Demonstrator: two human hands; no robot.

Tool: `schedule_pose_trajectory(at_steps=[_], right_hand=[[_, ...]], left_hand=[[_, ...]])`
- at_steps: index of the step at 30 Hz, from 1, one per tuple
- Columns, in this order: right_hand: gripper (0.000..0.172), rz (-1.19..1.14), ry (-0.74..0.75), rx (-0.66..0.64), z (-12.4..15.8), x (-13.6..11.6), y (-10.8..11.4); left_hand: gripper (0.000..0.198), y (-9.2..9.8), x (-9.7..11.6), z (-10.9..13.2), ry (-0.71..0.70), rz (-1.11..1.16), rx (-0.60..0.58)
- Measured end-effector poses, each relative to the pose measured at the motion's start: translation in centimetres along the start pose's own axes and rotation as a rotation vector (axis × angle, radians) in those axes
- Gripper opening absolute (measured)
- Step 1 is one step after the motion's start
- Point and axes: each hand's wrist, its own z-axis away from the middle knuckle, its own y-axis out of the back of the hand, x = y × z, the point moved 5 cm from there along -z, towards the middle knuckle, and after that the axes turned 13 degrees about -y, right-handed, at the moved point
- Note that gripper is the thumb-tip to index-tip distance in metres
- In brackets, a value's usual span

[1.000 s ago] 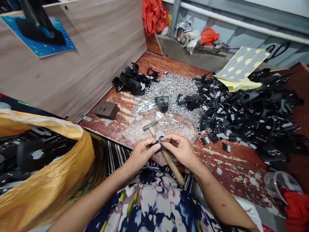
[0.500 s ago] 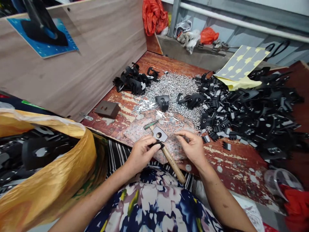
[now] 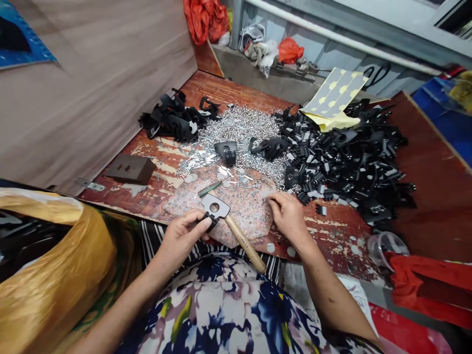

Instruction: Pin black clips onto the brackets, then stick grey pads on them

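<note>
My left hand (image 3: 188, 231) is closed on a black plastic part with a grey face and a round hole (image 3: 206, 204), held between thumb and fingers. Under and beside that part, a hammer (image 3: 243, 245) lies across a speckled stone slab (image 3: 254, 216), its wooden handle pointing toward my lap. My right hand (image 3: 289, 216) hovers at the slab's right side with thumb and index finger pinched together. Whatever sits in that pinch is too small to make out. Beyond the hands spreads a heap of small shiny metal pins (image 3: 247, 128), with two black curved parts (image 3: 226, 152) lying on it.
A large pile of black parts (image 3: 339, 167) fills the right side, under a sheet of grey stickers (image 3: 335, 93). More black parts (image 3: 173, 118) lie at back left. A brown metal block (image 3: 131, 168) and a yellow bag (image 3: 73, 260) are on the left; a clear tub (image 3: 387, 246) is right.
The view has swung to the right, so things appear further left. My right hand has moved away from my left hand toward the slab's right edge. The left hand still holds the black part.
</note>
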Motion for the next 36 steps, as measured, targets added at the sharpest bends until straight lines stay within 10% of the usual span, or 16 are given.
schedule_pose_trajectory(at_steps=[11, 15, 20, 25, 27, 31, 36], right_hand=[[0.018, -0.172, 0.120, -0.198, -1.0, -2.3, -2.3], [0.007, -0.686, -0.171, -0.651, 1.4, -5.1, -3.1], [0.038, -0.884, -0.316, -1.041, 3.9, -8.2, -4.8], [0.023, -0.809, -0.255, -1.001, 1.6, -7.7, -4.7], [0.005, -0.601, -0.161, -0.761, -1.4, -7.0, -4.0], [0.026, 0.238, 0.212, -0.235, -7.1, -7.4, -3.8], [0.024, 0.563, 0.466, -0.245, -9.2, -8.5, -6.7]], left_hand=[[0.023, 0.0, 1.6, 0.2, -0.127, -0.243, -0.076], [0.018, -2.1, 4.5, -0.1, -0.452, -0.598, -0.281], [0.027, -4.3, 5.7, 0.3, -0.638, -0.788, -0.523], [0.029, -3.6, 5.8, 0.2, -0.624, -0.789, -0.484], [0.033, -2.5, 5.5, -0.3, -0.538, -0.731, -0.354], [0.032, -0.2, 3.5, -0.9, -0.194, -0.365, -0.093], [0.029, 0.2, 0.9, -0.5, 0.175, 0.153, 0.095]])
